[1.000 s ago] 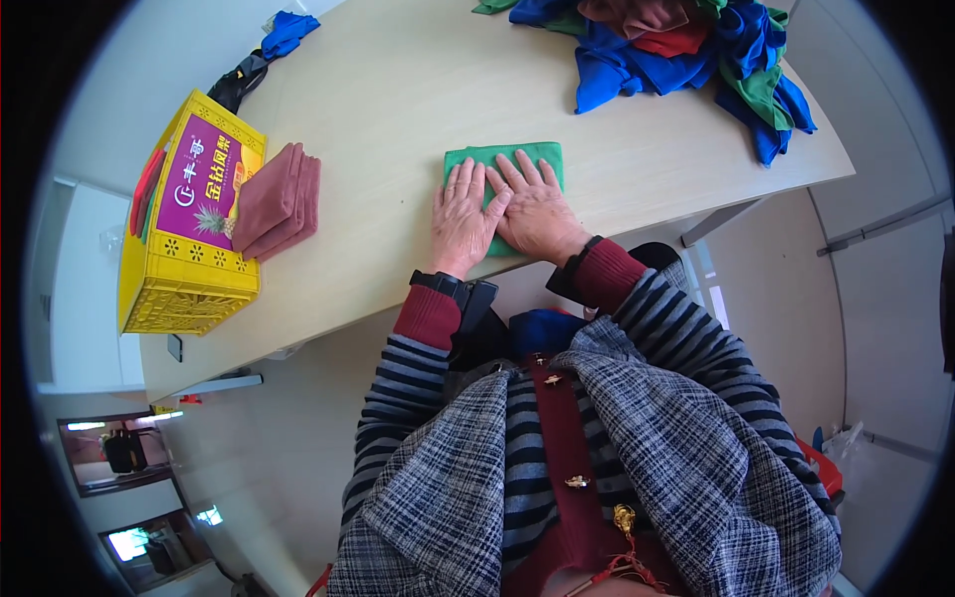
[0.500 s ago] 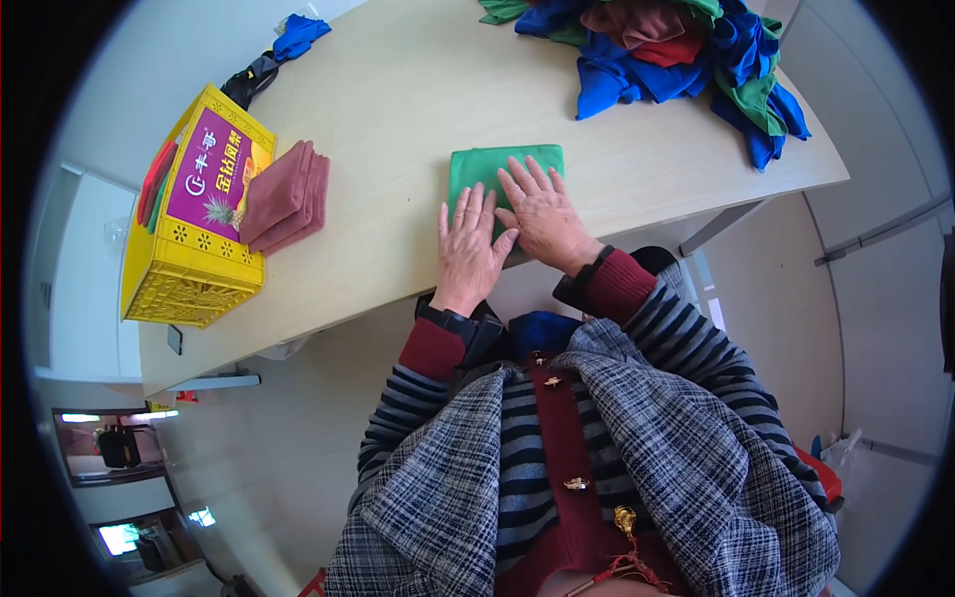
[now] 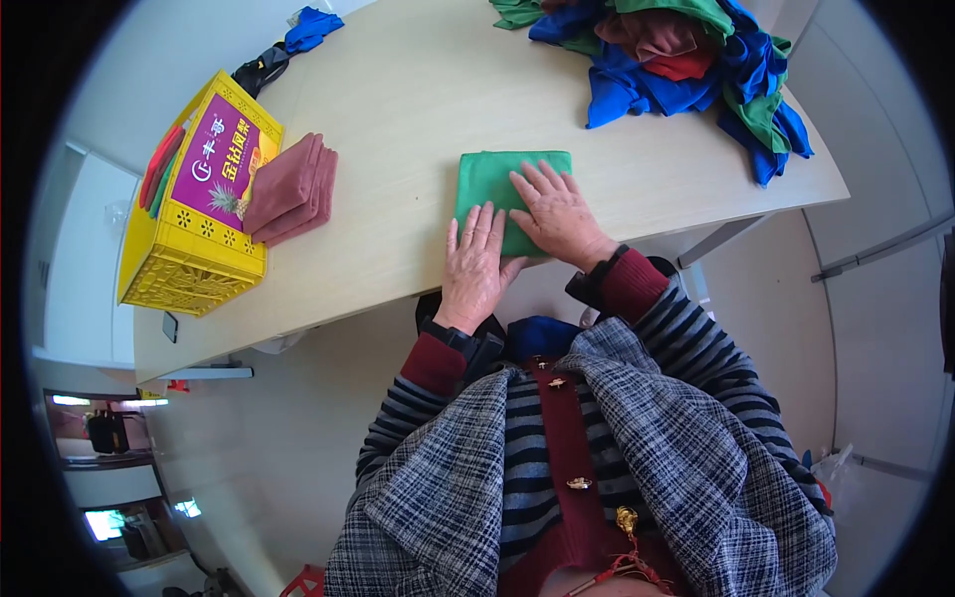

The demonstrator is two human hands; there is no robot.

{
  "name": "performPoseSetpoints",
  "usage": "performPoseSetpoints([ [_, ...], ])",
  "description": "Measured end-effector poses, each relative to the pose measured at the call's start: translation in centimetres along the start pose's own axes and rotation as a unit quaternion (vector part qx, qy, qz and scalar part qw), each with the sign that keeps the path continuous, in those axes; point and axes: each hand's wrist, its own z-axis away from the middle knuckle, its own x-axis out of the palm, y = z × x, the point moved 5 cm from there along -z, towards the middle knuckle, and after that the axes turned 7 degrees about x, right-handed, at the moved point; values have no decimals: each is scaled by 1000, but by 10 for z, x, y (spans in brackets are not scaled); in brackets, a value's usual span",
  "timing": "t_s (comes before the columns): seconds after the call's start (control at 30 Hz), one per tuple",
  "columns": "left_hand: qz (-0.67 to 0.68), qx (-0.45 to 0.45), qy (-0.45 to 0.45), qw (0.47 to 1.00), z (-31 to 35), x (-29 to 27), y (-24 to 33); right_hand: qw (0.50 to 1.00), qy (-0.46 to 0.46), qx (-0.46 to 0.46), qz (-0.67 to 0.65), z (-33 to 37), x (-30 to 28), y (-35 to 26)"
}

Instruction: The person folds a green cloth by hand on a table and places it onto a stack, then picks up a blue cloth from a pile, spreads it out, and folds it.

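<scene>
A green cloth [image 3: 512, 171], folded into a neat flat square, lies at the near edge of the table in front of me. My left hand [image 3: 476, 267] rests on its lower left part, fingers stretched out flat and thumb reaching toward the near edge. Across its right side lies my right hand [image 3: 560, 214], palm down with the fingers extended. Neither hand grips the cloth; both only touch its top. The cloth's lower corners are partly hidden under my hands.
On the left stands a yellow plastic crate [image 3: 204, 259] with folded cloths inside. Folded dusty-pink cloths [image 3: 293, 189] lean against it. A heap of blue, green, red and brown cloths [image 3: 676, 60] covers the far right. A blue cloth [image 3: 314, 28] and a black strap [image 3: 261, 70] lie far left.
My left hand has slid nearer to me, toward the cloth's lower left. The right hand has shifted slightly right, so more of the green cloth's middle shows between them.
</scene>
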Motion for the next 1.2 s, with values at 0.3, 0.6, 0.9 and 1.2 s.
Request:
performPoseSetpoints([
  [0.3,0,32,-1,1000,5,-4,7,998,18,1,56,-26,0,20],
  [0.6,228,-135,-93,960,70,-7,-2,999,-14,22,30,-21,6,3],
  [0.9,812,-379,179,407,122,20,-15,1000,-3,-11,15,13,12,-80],
  [1.2,724,-404,263,494,125,-79,-82,997,31,25,-72,10,3,-20],
])
